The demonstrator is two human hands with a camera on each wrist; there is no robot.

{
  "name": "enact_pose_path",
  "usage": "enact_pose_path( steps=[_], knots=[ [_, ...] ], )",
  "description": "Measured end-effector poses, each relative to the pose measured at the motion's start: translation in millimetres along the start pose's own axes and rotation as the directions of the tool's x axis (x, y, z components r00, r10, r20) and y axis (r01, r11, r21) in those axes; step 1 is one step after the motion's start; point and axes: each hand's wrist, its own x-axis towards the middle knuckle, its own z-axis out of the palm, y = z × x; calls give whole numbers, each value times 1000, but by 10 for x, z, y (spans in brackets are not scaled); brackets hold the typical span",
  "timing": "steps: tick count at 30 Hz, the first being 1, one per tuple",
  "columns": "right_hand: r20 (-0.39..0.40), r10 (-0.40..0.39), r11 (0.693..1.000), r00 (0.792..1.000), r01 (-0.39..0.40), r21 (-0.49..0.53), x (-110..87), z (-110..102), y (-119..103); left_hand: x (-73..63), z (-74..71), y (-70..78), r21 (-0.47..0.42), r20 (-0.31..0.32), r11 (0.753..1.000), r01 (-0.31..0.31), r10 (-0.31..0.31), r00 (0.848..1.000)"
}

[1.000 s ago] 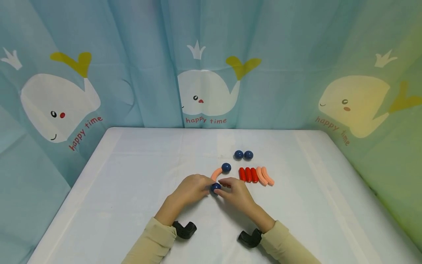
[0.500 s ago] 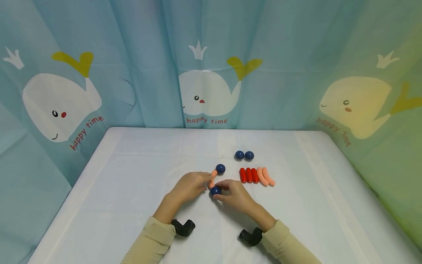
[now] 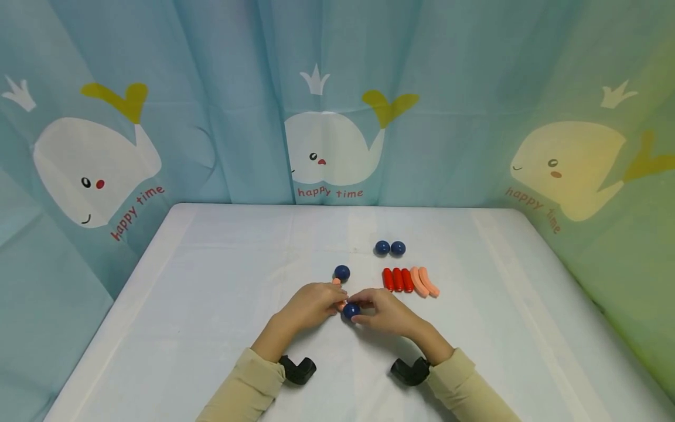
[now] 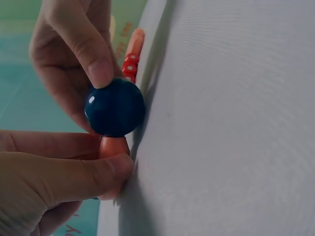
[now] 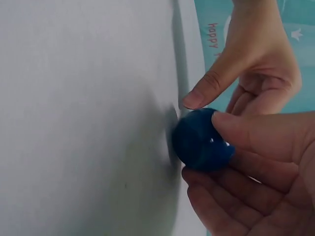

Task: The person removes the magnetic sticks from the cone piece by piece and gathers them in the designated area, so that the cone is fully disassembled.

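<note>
In the head view, my left hand (image 3: 312,302) pinches a curved pink rod (image 3: 336,282) between thumb and fingers, hiding most of it. A dark blue ball (image 3: 342,273) touches the rod's far end. At the near end sits another blue ball (image 3: 351,311), which my right hand (image 3: 387,310) holds between thumb and fingertips. The left wrist view shows this near ball (image 4: 115,107) against the end of the pink rod (image 4: 114,146), my left thumb lying over the rod. In the right wrist view the ball (image 5: 202,142) hides the rod.
Right of the hands lie several red rods (image 3: 398,279) in a row, with two curved pink rods (image 3: 424,282) beside them. Two more blue balls (image 3: 390,248) sit side by side farther back. A white table (image 3: 221,252) lies below, and a whale-print curtain (image 3: 237,117) stands behind.
The rod has swung round: its far ball has moved left, while the near ball has come closer and slightly right with my right hand. My left hand has regripped slightly along the rod.
</note>
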Motion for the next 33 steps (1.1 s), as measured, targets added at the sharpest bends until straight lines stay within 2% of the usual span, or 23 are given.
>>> enact_pose_path(
  steps=[5,15,21,26,33],
  knots=[
    [39,-22,1000,999,22,9,-7,-16,6,-2,53,-14,25,-59,999,-32,33,998],
    [57,-61,996,997,64,-61,-94,-97,19,-19,36,-64,-59,-103,995,-83,76,992],
    [-17,-18,998,1000,17,-66,-219,-271,119,-31,34,-85,-70,-99,994,-80,73,992],
    [-68,25,999,997,-27,-37,-235,-449,247,-17,64,-83,-70,-81,996,-60,54,995],
    [-171,111,994,979,-111,12,-222,-735,460,-15,52,-56,-79,-63,996,-40,35,997]
  ],
)
